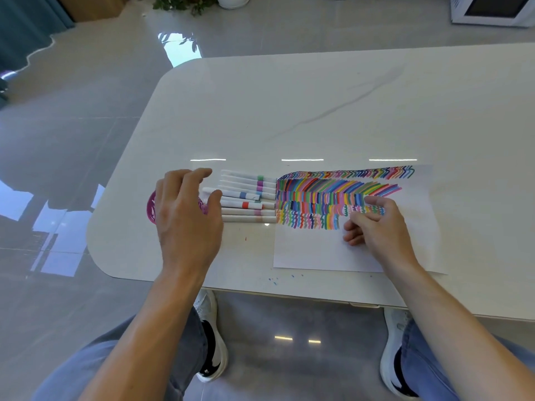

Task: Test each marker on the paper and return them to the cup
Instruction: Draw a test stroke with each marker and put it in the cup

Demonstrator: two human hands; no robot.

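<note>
Cup (pixel 151 208) under left hand (pixel 185 218) | right hand (pixel 379 227) on paper (pixel 312 250)

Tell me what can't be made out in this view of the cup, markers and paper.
Head view only:
cup: mostly under the left hand; its contents are hidden.
right hand: curled fingers hide whether it holds a marker.
markers: some left ends covered by the left hand; overlapping, so no sure count.
paper: some strokes lie under the right hand.
</note>
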